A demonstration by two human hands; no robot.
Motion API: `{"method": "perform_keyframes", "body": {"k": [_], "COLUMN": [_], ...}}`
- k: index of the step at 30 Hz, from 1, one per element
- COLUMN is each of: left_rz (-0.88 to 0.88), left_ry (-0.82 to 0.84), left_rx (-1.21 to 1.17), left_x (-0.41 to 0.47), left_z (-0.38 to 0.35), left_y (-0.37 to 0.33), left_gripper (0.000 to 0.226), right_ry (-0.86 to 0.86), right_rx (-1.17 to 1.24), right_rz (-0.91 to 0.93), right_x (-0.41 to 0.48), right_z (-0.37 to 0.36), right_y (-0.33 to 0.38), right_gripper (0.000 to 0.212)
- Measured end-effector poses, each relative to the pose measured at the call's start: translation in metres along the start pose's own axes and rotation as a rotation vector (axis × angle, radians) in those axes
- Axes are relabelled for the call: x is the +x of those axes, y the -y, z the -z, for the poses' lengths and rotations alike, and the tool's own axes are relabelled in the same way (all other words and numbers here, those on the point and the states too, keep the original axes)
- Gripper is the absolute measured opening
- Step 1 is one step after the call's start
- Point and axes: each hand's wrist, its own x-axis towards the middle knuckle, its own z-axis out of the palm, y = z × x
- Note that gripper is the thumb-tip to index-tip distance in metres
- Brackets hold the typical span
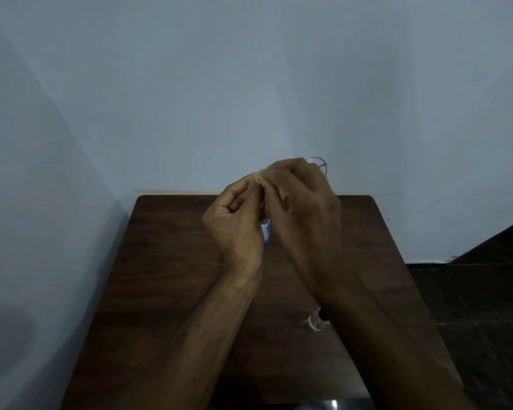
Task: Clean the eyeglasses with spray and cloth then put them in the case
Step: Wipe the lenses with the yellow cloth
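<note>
Table [166,291] stood against wall [249,84]; floor [486,321] lay to its right. Hands hung above table's far half, touching each other: left hand [234,220] at left, right hand [302,202] at right. Eyeglasses [320,163] rim poked out behind right hand. Small object [267,230] sat on table beneath, between hands, partly hidden. Spray bottle [316,321] lay on table nearer, just left of right forearm, partly under it.
</note>
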Motion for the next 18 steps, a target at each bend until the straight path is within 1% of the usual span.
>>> {"method": "perform_keyframes", "body": {"k": [2, 5, 7, 9, 11, 13, 15, 18], "left_rz": [0.014, 0.013, 0.003, 0.016, 0.006, -0.017, 0.012, 0.038], "left_ry": [-0.002, 0.004, 0.017, 0.001, -0.021, -0.017, -0.017, -0.005], "left_rx": [-0.023, -0.066, -0.072, -0.073, -0.028, 0.015, -0.03, -0.066], "left_x": [0.0, 0.0, 0.0, 0.001, 0.004, 0.006, 0.005, 0.004], "left_z": [0.001, 0.003, 0.002, 0.0, 0.001, 0.003, 0.003, 0.004], "left_y": [-0.001, -0.004, -0.004, -0.003, 0.0, 0.002, 0.0, -0.004], "left_gripper": [0.011, 0.016, 0.017, 0.017, 0.013, 0.014, 0.015, 0.014], "right_ry": [0.002, -0.077, -0.1, -0.086, -0.014, 0.028, -0.012, -0.089], "right_rx": [-0.045, -0.155, -0.145, -0.086, 0.005, 0.012, -0.075, -0.15], "right_rz": [0.013, -0.115, -0.188, -0.156, -0.066, -0.014, -0.017, -0.123], "right_x": [-0.003, 0.009, 0.015, 0.012, 0.0, -0.011, -0.01, 0.003], "right_z": [0.001, 0.009, 0.011, 0.007, 0.001, -0.002, 0.001, 0.009], "right_y": [-0.003, -0.03, -0.039, -0.028, -0.008, 0.002, -0.008, -0.041], "right_gripper": [0.006, 0.005, 0.005, 0.005, 0.007, 0.009, 0.009, 0.009]}}
